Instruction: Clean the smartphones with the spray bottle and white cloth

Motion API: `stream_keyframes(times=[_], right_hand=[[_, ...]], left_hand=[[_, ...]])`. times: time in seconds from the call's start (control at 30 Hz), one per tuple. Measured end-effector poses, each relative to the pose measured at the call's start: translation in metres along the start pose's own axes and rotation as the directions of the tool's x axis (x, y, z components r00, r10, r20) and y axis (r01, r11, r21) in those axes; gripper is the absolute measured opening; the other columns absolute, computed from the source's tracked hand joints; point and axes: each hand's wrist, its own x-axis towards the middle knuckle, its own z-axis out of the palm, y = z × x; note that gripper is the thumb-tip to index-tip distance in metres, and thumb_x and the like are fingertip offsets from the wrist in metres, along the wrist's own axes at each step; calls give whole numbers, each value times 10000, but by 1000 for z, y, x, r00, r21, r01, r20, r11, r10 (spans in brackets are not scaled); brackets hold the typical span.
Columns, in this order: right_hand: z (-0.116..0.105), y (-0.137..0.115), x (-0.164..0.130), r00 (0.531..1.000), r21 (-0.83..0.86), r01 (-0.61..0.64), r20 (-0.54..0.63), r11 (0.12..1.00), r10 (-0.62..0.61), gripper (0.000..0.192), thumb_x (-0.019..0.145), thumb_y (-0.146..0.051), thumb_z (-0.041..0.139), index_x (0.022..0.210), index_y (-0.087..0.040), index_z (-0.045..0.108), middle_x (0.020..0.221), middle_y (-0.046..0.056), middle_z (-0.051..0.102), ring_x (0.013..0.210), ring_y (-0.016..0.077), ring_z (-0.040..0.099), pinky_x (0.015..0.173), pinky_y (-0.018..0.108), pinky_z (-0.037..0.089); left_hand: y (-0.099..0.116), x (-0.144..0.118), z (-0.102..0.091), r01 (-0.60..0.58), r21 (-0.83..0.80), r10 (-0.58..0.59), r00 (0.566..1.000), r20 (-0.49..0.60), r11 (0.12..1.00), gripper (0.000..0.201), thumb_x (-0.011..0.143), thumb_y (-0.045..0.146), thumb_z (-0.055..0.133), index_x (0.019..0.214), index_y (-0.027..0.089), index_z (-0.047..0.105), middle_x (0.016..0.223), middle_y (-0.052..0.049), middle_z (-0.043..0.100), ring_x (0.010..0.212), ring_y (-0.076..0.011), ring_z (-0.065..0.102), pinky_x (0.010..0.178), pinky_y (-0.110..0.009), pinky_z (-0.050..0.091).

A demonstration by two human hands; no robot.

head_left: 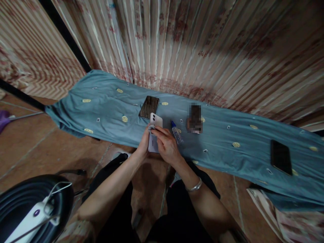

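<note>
My left hand (144, 142) grips a pale lavender smartphone (156, 119) along its left edge, back side up, with the camera lenses at the top. Fingers of my right hand (166, 143) are closed on a small greyish cloth (151, 127), which they press against the phone's back near the upper left. Just right of that hand lies a small clear bottle (178, 135) with a blue pointed cap. Behind the held phone, a dark glossy phone (149, 106) rests on the blue-green patterned cloth cover (108, 108).
A dark pixelated object (195, 118) and a black phone (281, 157) lie farther right on the cover. Pleated curtains (162, 50) hang behind. At lower left, a coiled black hose or cable (15, 192) sits with a white power strip (27, 224) on it.
</note>
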Motion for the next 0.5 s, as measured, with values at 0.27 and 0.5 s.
stream_keyframes(times=[0.27, 0.5], right_hand=[[3, -5, -1, 999, 64, 40, 0, 997, -41, 452, 912, -75, 393, 1249, -209, 663, 1273, 101, 664, 1168, 215, 601, 1039, 413, 519], [0, -6, -1, 999, 72, 32, 14, 997, -33, 461, 906, -78, 402, 1257, -245, 650, 1296, 74, 656, 1203, 194, 595, 1056, 402, 510]], left_hand=[[3, 8, -2, 62, 1, -62, 998, -2, 998, 394, 1021, 317, 370, 852, 143, 681, 568, 21, 628, 510, -103, 577, 625, -214, 533], [0, 9, -2, 60, -16, -60, 997, 38, 998, 396, 1010, 309, 377, 826, 143, 686, 580, 9, 632, 609, -121, 642, 683, -223, 557]])
